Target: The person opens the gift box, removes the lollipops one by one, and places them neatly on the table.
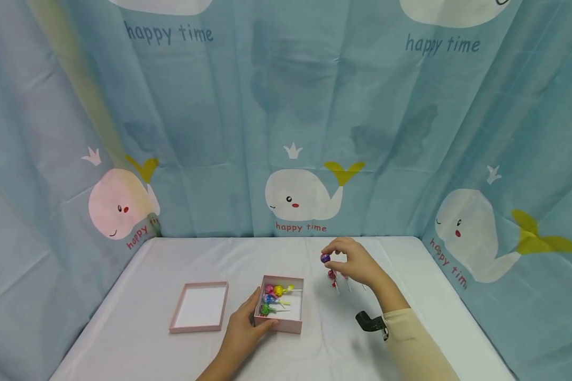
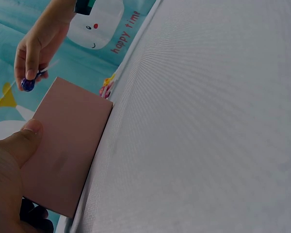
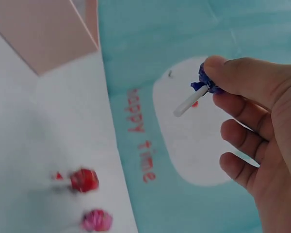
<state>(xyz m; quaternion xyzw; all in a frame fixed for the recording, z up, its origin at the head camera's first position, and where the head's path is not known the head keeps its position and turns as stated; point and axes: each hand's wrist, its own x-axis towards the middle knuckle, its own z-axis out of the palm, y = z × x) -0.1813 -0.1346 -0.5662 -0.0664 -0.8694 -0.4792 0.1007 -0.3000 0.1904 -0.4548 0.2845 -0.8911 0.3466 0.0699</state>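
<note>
My right hand (image 1: pixel 355 263) pinches a purple-wrapped lollipop (image 1: pixel 325 258) by its candy head, held up over the back right of the table. In the right wrist view its white stick (image 3: pixel 190 102) points down and to the left. My left hand (image 1: pixel 244 323) grips the near left corner of an open pink box (image 1: pixel 287 325), thumb on the front wall and fingers along the left side. Inside lie several lollipops: a pink one (image 1: pixel 269 289), a yellow one (image 1: pixel 278 290), a blue one (image 1: pixel 269 299) and a green one (image 1: pixel 265 309).
A pink box lid (image 1: pixel 199 309), inside facing up, lies left of the box. Below my right hand, a red lollipop (image 3: pixel 85 180) and a pink lollipop (image 3: pixel 98 220) lie on the white table (image 1: pixel 138 344). A blue whale-print curtain (image 1: pixel 295 106) surrounds the table's back and sides.
</note>
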